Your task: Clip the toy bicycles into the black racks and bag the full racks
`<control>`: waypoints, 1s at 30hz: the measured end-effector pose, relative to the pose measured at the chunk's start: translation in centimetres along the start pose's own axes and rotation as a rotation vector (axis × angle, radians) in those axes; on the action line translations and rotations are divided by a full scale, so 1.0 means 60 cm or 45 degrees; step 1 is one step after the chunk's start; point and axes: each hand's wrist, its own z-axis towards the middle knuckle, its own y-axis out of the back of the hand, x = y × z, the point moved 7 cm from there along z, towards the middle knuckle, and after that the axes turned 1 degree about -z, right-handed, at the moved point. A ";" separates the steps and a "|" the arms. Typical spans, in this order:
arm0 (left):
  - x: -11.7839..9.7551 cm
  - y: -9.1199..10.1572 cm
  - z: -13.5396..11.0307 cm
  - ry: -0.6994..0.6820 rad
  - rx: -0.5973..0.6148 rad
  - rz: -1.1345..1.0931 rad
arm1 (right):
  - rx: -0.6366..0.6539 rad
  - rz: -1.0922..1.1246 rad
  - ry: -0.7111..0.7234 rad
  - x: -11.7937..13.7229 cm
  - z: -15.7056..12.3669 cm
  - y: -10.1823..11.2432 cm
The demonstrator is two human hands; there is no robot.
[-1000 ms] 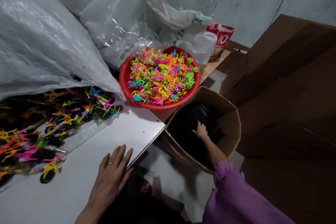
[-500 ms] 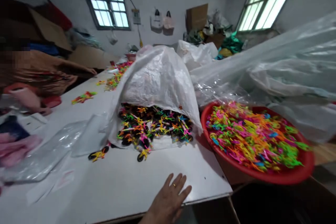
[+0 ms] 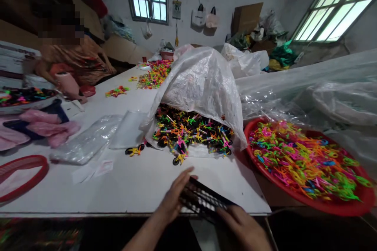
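Note:
Both my hands hold a flat black plastic grid piece at the near edge of the white table. My left hand rests on its left end with fingers stretched along it. My right hand grips its near right end from below the table edge. Just beyond lies a white sack spilling small toy bicycles with black wheels and bright frames. A red basin full of neon plastic parts stands to the right.
Clear plastic bags lie left of the sack, a red rim at the far left. Another person sits at the table's far left side. More colourful parts lie farther back. Big plastic sacks fill the right.
My right hand came up out of the cardboard box with the black grid piece. My left hand moved from lying flat on the table onto the piece. The view swung up to the table.

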 end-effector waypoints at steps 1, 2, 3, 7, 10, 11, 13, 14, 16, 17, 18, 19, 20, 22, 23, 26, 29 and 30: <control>-0.019 0.035 -0.011 -0.015 -0.087 -0.016 | 0.064 -0.054 0.114 0.048 0.047 -0.006; -0.035 0.072 -0.022 -0.057 -0.176 0.019 | 0.093 -0.094 0.201 0.088 0.094 -0.004; -0.047 0.105 -0.030 -0.100 -0.242 0.068 | 0.147 -0.077 0.328 0.124 0.140 0.001; -0.041 0.186 -0.035 -0.184 -0.354 0.231 | -0.065 -0.197 0.303 0.146 0.333 0.079; -0.036 0.203 -0.025 -0.284 -0.380 0.418 | -0.134 -0.393 0.083 0.108 0.455 0.104; -0.043 0.206 -0.025 -0.343 -0.399 0.558 | -0.117 -0.406 0.075 0.102 0.484 0.104; -0.073 0.211 -0.034 -0.535 -0.492 0.952 | -0.110 -0.403 0.087 0.096 0.516 0.104; -0.091 0.211 -0.044 -0.667 -0.558 1.164 | -0.171 -0.368 0.086 0.094 0.519 0.111; -0.114 0.201 -0.067 -0.910 -0.629 1.535 | -0.384 -0.160 0.077 0.089 0.500 0.132; -0.113 0.192 -0.075 -0.984 -0.601 1.687 | -0.493 0.016 0.074 0.084 0.479 0.137; -0.105 0.181 -0.079 -1.025 -0.528 1.822 | -0.566 0.218 0.072 0.078 0.454 0.134; -0.090 0.168 -0.082 -1.043 -0.438 1.941 | -0.587 0.414 0.064 0.070 0.427 0.121; -0.072 0.155 -0.084 -1.043 -0.350 2.042 | -0.557 0.569 0.044 0.062 0.401 0.099; -0.039 0.134 -0.087 -1.019 -0.268 2.173 | -0.457 0.723 -0.026 0.048 0.348 0.043; -0.027 0.127 -0.088 -1.005 -0.270 2.203 | -0.424 0.714 -0.059 0.043 0.324 0.020; -0.007 0.118 -0.087 -0.953 -0.279 2.214 | -0.371 0.429 -0.058 0.045 0.277 -0.010; -0.007 0.115 -0.085 -0.929 -0.235 2.175 | -0.242 -0.042 -0.087 0.055 0.272 0.003; -0.013 0.115 -0.086 -0.920 -0.239 2.144 | -0.180 -0.175 -0.128 0.054 0.274 0.008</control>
